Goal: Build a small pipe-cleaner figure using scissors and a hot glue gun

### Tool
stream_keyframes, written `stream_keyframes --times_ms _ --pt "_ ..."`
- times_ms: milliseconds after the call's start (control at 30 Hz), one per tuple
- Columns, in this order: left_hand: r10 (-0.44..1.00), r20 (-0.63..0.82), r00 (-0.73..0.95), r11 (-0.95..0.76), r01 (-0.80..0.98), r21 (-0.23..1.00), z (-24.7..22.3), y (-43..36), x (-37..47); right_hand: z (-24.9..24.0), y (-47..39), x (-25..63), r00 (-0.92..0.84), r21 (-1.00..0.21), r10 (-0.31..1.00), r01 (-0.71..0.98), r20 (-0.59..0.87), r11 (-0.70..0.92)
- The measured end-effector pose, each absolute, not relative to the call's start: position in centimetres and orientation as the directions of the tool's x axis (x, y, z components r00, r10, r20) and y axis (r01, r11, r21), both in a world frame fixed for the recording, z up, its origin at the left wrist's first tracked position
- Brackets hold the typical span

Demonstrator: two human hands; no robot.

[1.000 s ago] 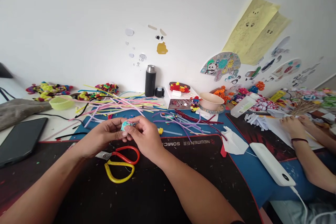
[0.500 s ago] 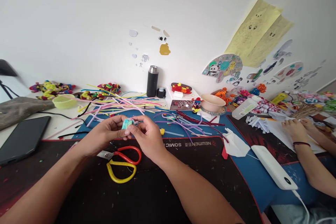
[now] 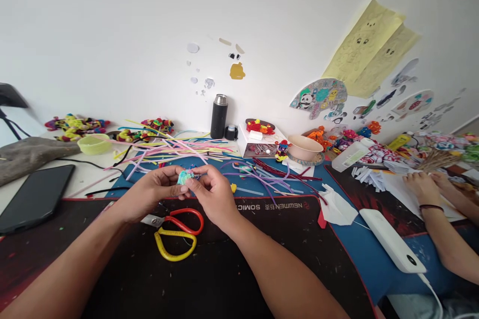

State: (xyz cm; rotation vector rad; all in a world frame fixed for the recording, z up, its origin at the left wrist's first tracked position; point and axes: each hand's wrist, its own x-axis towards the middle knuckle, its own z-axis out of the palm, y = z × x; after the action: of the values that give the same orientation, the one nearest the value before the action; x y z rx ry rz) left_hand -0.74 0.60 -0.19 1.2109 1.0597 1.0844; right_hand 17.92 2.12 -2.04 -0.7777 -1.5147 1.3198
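Observation:
Between my two hands is a small fuzzy turquoise piece (image 3: pixel 184 176) with bits of pink and blue, which looks bent from pipe cleaners. My left hand (image 3: pixel 159 187) pinches it from the left, thumb below and fingers behind. From the other side my right hand (image 3: pixel 211 192) grips it with thumb and forefinger. Fingertips cover part of its shape. Just below my hands, a pair of scissors (image 3: pixel 175 232) with one red and one yellow handle lies on the black desk mat (image 3: pixel 209 279); my left hand hides its blade tips.
Loose pipe cleaners (image 3: pixel 179 147) lie behind my hands, near a black thermos (image 3: pixel 219 117). A phone (image 3: pixel 37 197) lies left, a white power bank (image 3: pixel 392 241) right. Another person's hands (image 3: pixel 422 187) rest on paper at far right. A beige bowl (image 3: pixel 305 147) stands at the back.
The whole view has shifted slightly. Both hands keep hold of the turquoise piece, with barely any change in the fingers.

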Motion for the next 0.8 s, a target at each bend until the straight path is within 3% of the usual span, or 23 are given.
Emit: stream_keyframes --times_ms 333,600,800 --pt "0.983 -0.038 0.181 0.047 -0.046 0.998 -0.1 0.6 -0.6 -2.4 2.0 17.9 -0.350 -0.976 0.912 -0.112 0.213 0.185" --pt "0.991 0.058 0.123 -0.062 0.025 0.998 0.2 0.5 -0.2 -2.2 2.2 18.3 -0.356 -0.977 0.910 -0.058 0.212 0.205" --pt "0.985 0.159 0.074 -0.168 0.137 0.976 -0.1 0.3 0.7 -2.7 2.7 18.3 -0.335 -0.980 0.923 -0.133 0.188 0.151"
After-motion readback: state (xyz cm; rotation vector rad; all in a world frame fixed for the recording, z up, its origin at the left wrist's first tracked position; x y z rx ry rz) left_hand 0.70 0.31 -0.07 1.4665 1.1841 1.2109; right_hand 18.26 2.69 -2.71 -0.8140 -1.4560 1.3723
